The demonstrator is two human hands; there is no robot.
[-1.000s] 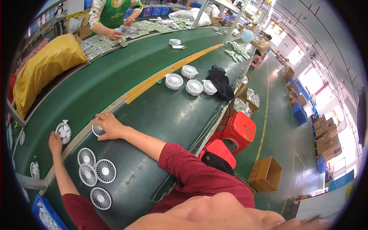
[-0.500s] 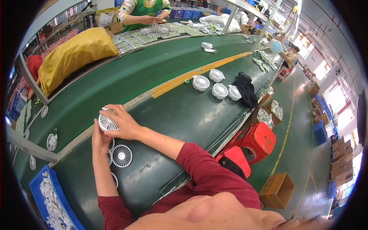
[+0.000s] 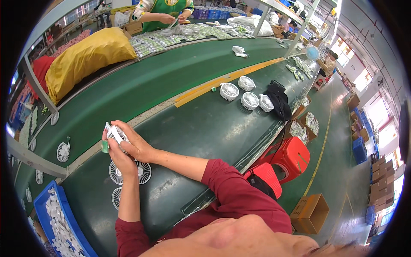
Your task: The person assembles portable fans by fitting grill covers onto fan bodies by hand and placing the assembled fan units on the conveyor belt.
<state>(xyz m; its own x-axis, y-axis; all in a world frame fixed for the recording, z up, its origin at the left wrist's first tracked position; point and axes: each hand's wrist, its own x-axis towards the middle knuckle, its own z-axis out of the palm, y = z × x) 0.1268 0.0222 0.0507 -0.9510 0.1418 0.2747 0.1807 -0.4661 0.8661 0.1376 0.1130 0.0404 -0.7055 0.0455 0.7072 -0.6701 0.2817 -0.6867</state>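
At near left, a blue bin (image 3: 72,217) holds a heap of small white parts (image 3: 60,222), while an open cardboard box (image 3: 303,212) sits on the floor (image 3: 346,188) at right. White fan grilles (image 3: 144,173) lie on the green surface (image 3: 197,132), partly hidden by the left hand (image 3: 121,159), which joins the right hand (image 3: 138,144) in gripping a white round fan (image 3: 117,133) above. Farther right, cartons (image 3: 304,121) contain pale items. Far left, a yellow sack (image 3: 90,58) bulges; beyond, blue crates (image 3: 214,14) hold goods too small to tell.

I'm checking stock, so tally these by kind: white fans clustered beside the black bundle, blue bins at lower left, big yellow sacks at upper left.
White fans: 4
Blue bin: 1
Big yellow sack: 1
Total: 6
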